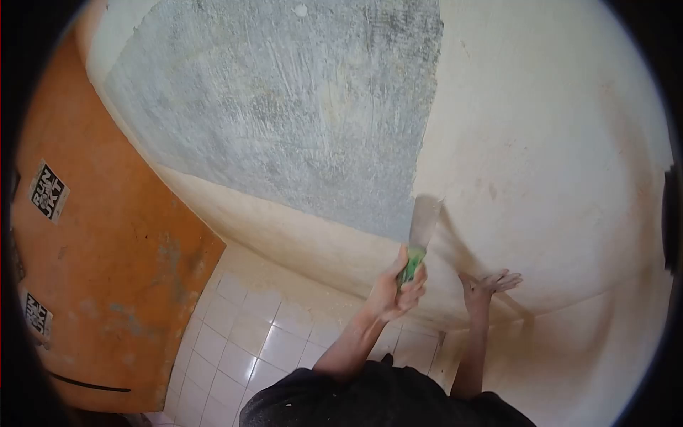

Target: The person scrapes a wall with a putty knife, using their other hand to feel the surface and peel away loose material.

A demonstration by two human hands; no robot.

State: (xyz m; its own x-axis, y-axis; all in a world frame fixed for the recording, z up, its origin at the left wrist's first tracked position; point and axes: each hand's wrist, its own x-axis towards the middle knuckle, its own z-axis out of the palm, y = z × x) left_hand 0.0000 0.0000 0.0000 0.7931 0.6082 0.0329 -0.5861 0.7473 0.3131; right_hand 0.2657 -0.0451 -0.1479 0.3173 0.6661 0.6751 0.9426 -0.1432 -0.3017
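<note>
My left hand (398, 293) is wrapped round the green handle of a putty knife (425, 220), thumb lying along the left side. Its wide metal blade points up and lies against the wall, at the lower right corner of a rough grey patch (299, 121). Right of the blade is cream-painted wall (526, 156), and the tool's shadow falls across it. My right hand (491, 282) holds nothing; its fingers stretch out to the right, close to the lower wall, with the thumb apart.
An orange door panel (121, 256) with black-and-white stickers (49, 191) stands at the left. White floor tiles (242, 341) show below the wall. A dark object (671, 217) sits at the far right edge. My dark shirt (377, 398) fills the bottom.
</note>
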